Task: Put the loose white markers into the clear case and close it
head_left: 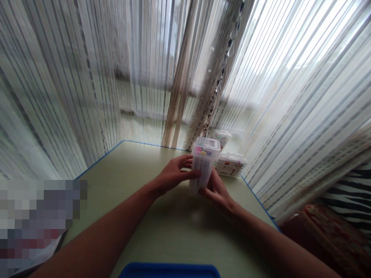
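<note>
Both hands grip a tall clear plastic container (205, 164) with a lid, held upright over the table. Through its walls show pale stick-like items, perhaps markers, with pink, yellow and purple ends near the top. My left hand (176, 172) wraps round the container's left side, thumb across the front. My right hand (218, 191) holds it lower down on the right, with the thumb at the front near the base. The far-side fingers are partly hidden. Whether the container's bottom touches the table I cannot tell.
Behind the container, at the far right corner of the light green, blue-edged table (139, 164), stand white boxes (230, 164). A blue object (171, 270) lies at the near edge. String curtains (139, 77) hang beyond. A zebra-striped cloth (350, 193) is at right; the lower left is blurred out.
</note>
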The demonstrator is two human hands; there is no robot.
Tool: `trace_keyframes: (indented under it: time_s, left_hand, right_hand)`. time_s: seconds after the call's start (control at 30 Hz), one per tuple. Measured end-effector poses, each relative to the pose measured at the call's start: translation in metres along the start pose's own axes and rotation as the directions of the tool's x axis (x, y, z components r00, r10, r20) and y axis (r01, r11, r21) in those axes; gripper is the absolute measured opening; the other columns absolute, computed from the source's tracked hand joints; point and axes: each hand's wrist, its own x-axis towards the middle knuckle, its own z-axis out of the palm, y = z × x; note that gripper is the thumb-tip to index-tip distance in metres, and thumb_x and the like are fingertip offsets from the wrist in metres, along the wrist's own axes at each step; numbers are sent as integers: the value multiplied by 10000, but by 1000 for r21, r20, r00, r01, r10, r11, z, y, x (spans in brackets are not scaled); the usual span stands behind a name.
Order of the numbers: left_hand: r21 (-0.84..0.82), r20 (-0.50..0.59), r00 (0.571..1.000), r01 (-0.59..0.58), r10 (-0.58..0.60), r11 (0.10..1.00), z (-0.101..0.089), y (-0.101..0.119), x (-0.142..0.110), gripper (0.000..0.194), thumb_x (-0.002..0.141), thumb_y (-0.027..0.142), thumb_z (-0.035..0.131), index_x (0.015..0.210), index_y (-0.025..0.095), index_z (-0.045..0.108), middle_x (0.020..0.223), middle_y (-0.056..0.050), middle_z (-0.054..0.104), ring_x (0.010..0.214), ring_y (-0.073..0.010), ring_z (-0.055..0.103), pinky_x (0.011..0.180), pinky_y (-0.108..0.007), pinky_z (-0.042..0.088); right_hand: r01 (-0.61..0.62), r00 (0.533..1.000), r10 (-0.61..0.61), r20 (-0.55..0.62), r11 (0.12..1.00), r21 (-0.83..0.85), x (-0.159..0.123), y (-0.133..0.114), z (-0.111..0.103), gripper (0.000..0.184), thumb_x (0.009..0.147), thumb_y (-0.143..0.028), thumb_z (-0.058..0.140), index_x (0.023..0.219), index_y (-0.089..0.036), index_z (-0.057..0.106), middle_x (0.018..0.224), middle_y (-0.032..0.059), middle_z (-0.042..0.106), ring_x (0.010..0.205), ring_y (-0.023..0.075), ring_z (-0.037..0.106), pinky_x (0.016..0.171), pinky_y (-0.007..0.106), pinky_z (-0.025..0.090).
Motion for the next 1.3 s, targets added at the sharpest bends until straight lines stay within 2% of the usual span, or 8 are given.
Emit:
trace_keyframes:
  time_s: [0.2, 0.43, 0.57, 0.7, 0.83, 1.03, 1.17, 1.3]
  left_hand:
    - [7, -8, 1000, 4, -4, 1000, 0, -1, 1, 622, 641, 285, 888, 1206, 162, 660, 1137, -143, 711, 1073, -281, 636, 920, -433, 506]
    - [-19, -107, 994, 27, -29, 999, 1, -3, 1, 646, 573, 294, 917, 1146, 157, 653, 1054, -125, 716, 983, -269, 658, 853, -429, 524]
    - [-13, -113, 993, 26, -27, 1000, 0, -3, 2, 647, 569, 292, 920, 1144, 160, 653, 1054, -125, 720, 991, -277, 659, 859, -434, 522]
    - [-38, -51, 999, 17, -19, 999, -2, -3, 1, 559, 665, 298, 872, 1164, 158, 663, 1091, -131, 727, 1041, -284, 662, 933, -447, 496]
    - [-71, -10, 1000, 2, -3, 997, -2, -3, 1, 468, 732, 302, 828, 1151, 154, 680, 1115, -121, 735, 1087, -286, 660, 965, -421, 485]
    - [27, -41, 999, 22, -21, 999, 4, -3, -2, 529, 642, 279, 886, 1115, 135, 697, 1156, -132, 730, 1075, -304, 665, 915, -402, 518]
    - [24, -33, 998, 48, -47, 999, 6, -4, -3, 607, 593, 259, 908, 1139, 129, 677, 1112, -127, 743, 1044, -303, 682, 909, -413, 531]
    - [71, -3, 999, 49, -49, 996, 6, -4, -4, 698, 572, 236, 912, 1200, 105, 638, 1163, -147, 722, 1093, -314, 665, 970, -432, 503]
  right_hand:
    - [12, 998, -20, 64, 992, 124, 0, -4, 1, 615, 760, -426, 746, 1290, -278, 471, 1372, 106, 552, 1252, 335, 538, 875, 413, 526]
    - [-1, 997, -9, 82, 992, 125, 0, -9, 1, 659, 778, -485, 739, 1342, -283, 465, 1388, 103, 558, 1316, 349, 496, 944, 457, 506]
    - [16, 999, -19, 50, 998, 60, -1, -9, 2, 609, 798, -471, 734, 1321, -284, 484, 1353, 96, 577, 1326, 343, 485, 950, 442, 507]
    - [11, 1000, -11, 20, 1000, 0, 0, -7, 3, 603, 796, -437, 746, 1305, -273, 468, 1175, 90, 636, 1131, 301, 612, 901, 423, 528]
    - [-8, 999, 4, -33, 993, -116, 1, -4, 4, 623, 783, -406, 768, 1297, -274, 441, 1126, 72, 632, 1016, 258, 639, 829, 386, 553]
    - [32, 996, -55, -64, 949, -313, 2, -3, 3, 641, 727, -380, 824, 1255, -251, 484, 1200, 96, 615, 1054, 274, 629, 837, 392, 566]
    - [46, 996, -72, -58, 931, -361, 4, -1, 2, 701, 687, -403, 853, 1263, -238, 490, 1219, 108, 611, 1074, 294, 630, 878, 435, 562]
    - [90, 991, -119, -57, 924, -371, 5, 5, 2, 746, 657, -389, 871, 1275, -231, 484, 1223, 112, 611, 1075, 301, 633, 874, 447, 563]
